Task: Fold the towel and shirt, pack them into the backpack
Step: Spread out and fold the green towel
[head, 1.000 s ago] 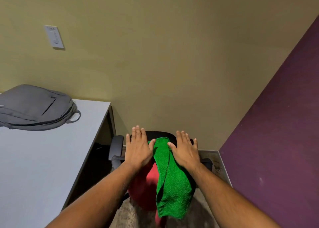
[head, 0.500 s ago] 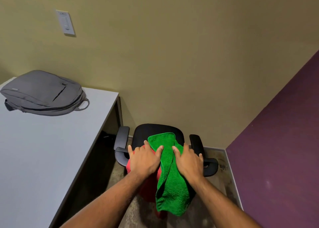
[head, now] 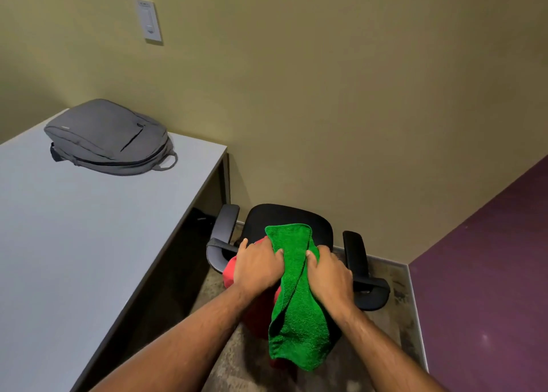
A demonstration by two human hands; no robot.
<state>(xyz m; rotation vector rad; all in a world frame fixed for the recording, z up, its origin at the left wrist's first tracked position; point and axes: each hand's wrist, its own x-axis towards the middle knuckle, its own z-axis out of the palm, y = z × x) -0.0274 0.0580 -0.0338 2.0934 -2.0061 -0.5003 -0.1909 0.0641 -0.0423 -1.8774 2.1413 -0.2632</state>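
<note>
A green towel (head: 296, 302) hangs over the back of a black office chair (head: 299, 216), on top of a red shirt (head: 255, 308). My left hand (head: 258, 265) grips the towel's left edge, with fingers curled over cloth where towel and shirt meet. My right hand (head: 330, 271) grips the towel's right edge. A grey backpack (head: 109, 138) lies flat and zipped at the far end of the white table (head: 74, 243), well to the left of both hands.
The chair's armrests (head: 355, 252) stick out on both sides of my hands. A beige wall with a light switch (head: 148, 19) stands behind. A purple wall (head: 489, 273) closes in on the right. Carpet lies below the chair.
Both hands went from lying flat on the chair back beside the towel to curling round its edges. The view tilted down and left, showing more of the table and chair.
</note>
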